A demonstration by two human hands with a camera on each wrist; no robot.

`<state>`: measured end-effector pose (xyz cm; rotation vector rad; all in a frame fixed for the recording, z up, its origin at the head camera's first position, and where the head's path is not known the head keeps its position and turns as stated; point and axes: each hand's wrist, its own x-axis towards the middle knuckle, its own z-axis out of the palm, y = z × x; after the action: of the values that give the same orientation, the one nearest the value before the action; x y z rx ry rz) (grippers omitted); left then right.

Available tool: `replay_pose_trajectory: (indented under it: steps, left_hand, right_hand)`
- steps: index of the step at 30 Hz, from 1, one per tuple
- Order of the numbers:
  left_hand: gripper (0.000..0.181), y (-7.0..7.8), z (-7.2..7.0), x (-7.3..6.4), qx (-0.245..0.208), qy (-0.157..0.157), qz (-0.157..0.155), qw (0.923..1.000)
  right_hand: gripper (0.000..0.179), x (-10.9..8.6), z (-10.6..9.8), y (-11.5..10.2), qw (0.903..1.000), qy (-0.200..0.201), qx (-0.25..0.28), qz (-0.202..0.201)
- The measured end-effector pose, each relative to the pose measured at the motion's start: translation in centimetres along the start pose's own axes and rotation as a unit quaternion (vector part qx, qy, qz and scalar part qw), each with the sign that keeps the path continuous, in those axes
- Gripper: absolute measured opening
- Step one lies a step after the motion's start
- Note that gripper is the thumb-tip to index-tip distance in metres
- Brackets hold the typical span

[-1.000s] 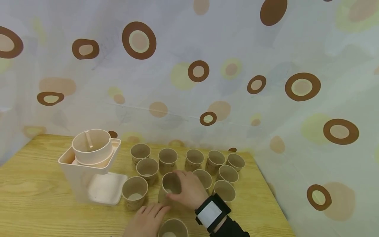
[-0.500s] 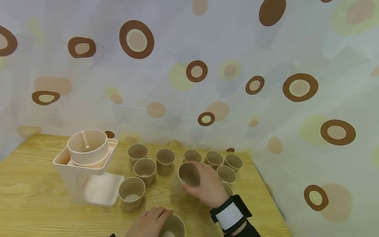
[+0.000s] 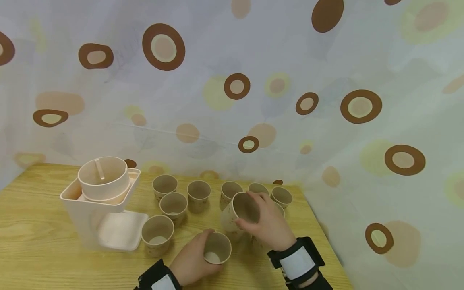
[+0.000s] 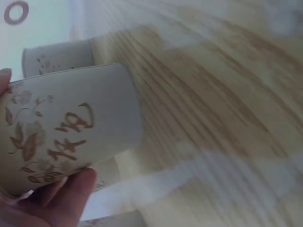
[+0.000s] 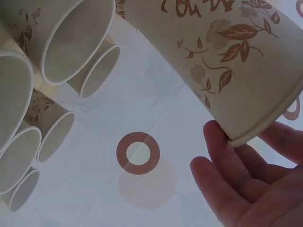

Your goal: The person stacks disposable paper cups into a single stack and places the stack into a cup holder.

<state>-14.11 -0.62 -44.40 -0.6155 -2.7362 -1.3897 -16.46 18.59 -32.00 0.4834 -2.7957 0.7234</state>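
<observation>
My right hand (image 3: 270, 225) grips a paper cup (image 3: 229, 219) by its rim. The cup is tilted with its mouth toward me, and flower sprigs and brown lettering show on its wall (image 5: 227, 61) in the right wrist view. Nearer the front, my left hand (image 3: 193, 257) holds a second paper cup (image 3: 217, 247), thumb and fingers around its side. In the left wrist view that cup (image 4: 104, 109) shows similar brown print. Around my right hand stand other upright cups, such as the back cup (image 3: 230, 190); a few are partly hidden by it.
Left of my hands, a column of cups includes a front cup (image 3: 157, 233) and a middle cup (image 3: 173, 205). A cream plastic dispenser (image 3: 94, 213) with a round bin (image 3: 103, 189) on top stands at left on the wooden table (image 3: 36, 237). A patterned sheet (image 3: 203, 60) hangs behind.
My right hand has moved right, carrying its cup from among the others and tilting it. My left hand has taken hold of the front cup, now slightly farther up the table.
</observation>
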Motion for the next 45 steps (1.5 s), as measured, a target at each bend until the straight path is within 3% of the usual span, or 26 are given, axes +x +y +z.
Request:
replay_pose_trajectory:
  steps: [4, 8, 15, 22, 26, 31, 40, 45]
  left_hand:
    - [0.082, -0.6, 0.5, 0.9, -0.015, 0.023, -0.002, 0.9996]
    - [0.080, -0.9, 0.7, 1.4, -0.034, 0.022, -0.010, 0.9991]
    - [0.069, -1.0, 0.7, 1.6, -0.046, 0.014, 0.000, 0.9988]
    - [0.069, -1.3, 1.0, 1.7, -0.072, 0.021, -0.007, 0.9972]
    - [0.068, -1.2, 1.1, 1.7, -0.069, 0.029, -0.005, 0.9972]
    - [0.067, -1.1, 1.2, 1.7, -0.061, 0.037, 0.000, 0.9975]
    - [0.071, -1.4, 1.2, 1.9, -0.065, 0.034, -0.001, 0.9973]
    - [0.071, -1.5, 1.3, 1.9, -0.064, 0.031, -0.003, 0.9975]
  right_hand:
    - [0.065, -0.2, 0.1, -0.6, 0.9999, -0.010, 0.006, -0.001]
    - [0.065, -0.4, 0.7, -1.2, 0.9992, -0.034, 0.004, -0.019]
    - [0.065, -0.6, 1.4, -1.8, 0.9963, -0.056, -0.037, -0.054]
    - [0.060, -0.6, 2.2, -1.7, 0.9936, -0.083, -0.026, -0.072]
    - [0.061, -0.8, 2.4, -1.7, 0.9908, -0.102, -0.034, -0.081]
    - [0.060, -1.0, 2.9, -1.4, 0.9886, -0.099, -0.059, -0.097]
    - [0.063, -1.0, 4.0, -1.4, 0.9837, -0.145, -0.074, -0.076]
    - [0.060, -1.0, 4.4, -1.4, 0.9829, -0.150, -0.081, -0.071]
